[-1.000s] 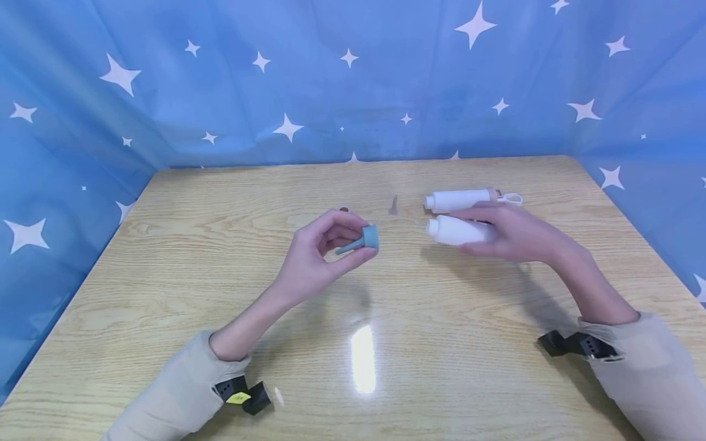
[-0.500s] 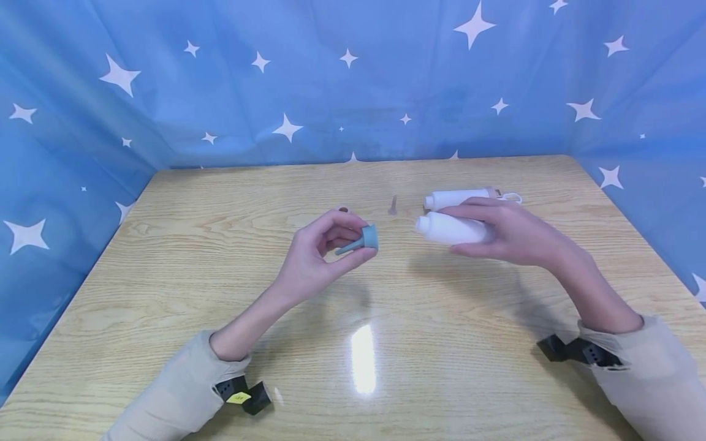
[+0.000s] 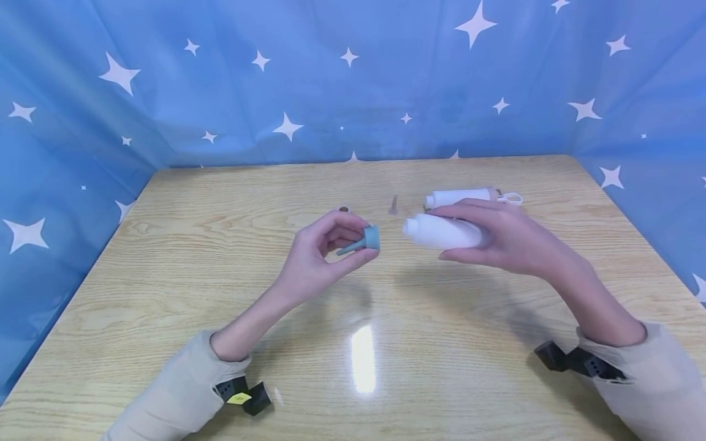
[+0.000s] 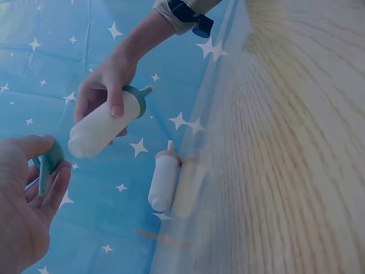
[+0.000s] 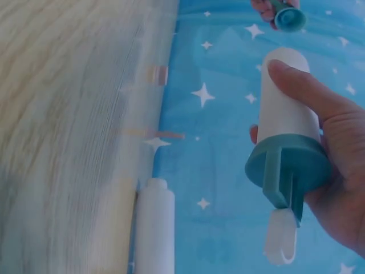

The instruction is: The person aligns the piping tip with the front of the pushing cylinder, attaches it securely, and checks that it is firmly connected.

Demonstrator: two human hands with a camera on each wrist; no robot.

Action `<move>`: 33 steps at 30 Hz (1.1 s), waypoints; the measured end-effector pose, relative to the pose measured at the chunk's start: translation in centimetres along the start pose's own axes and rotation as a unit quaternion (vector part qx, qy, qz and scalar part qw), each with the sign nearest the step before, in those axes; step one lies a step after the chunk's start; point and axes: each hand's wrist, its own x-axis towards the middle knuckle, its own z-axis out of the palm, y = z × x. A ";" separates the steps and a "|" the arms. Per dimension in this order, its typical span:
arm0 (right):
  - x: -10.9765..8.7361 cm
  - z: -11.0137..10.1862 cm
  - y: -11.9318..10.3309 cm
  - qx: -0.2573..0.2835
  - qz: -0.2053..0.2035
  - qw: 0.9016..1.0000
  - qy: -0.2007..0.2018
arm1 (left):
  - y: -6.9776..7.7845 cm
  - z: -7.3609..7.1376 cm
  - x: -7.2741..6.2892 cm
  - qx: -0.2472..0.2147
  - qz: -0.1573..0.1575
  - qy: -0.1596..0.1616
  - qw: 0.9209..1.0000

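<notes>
My left hand (image 3: 314,257) pinches a teal cap (image 3: 371,237) with a long thin stem between thumb and fingers; the stem points back toward the palm. My right hand (image 3: 513,242) grips a white bottle (image 3: 448,231) above the table, its narrow neck facing the cap with a gap between them. In the right wrist view the bottle has a teal base (image 5: 293,162) with prongs and a white loop (image 5: 280,237) at its end. The thumb lies along the bottle's side, and the palm hides part of its body.
A second white bottle (image 3: 460,197) with a pinkish base and white loop lies behind my right hand. Left of it lies a small pinkish-brown stemmed piece (image 3: 393,206). A small round piece with a dark centre (image 3: 344,209) sits behind my left hand. A blue star-patterned curtain (image 3: 353,79) surrounds the table (image 3: 193,275).
My right hand has carried the white bottle left, toward the teal cap, narrowing the gap. My left hand has stayed almost still with the cap in its fingers.
</notes>
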 end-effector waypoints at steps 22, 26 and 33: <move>0.5 0.6 -2.7 0.010 -0.061 0.998 0.027 | 0.3 0.8 -0.1 -0.005 0.005 -0.014 1.000; 0.6 0.9 -2.9 0.012 -0.076 0.997 0.030 | 0.4 0.9 -0.1 0.001 0.005 -0.017 1.000; 0.8 1.2 -3.2 0.019 -0.102 0.994 0.045 | 0.5 1.0 -0.2 0.011 0.014 -0.018 1.000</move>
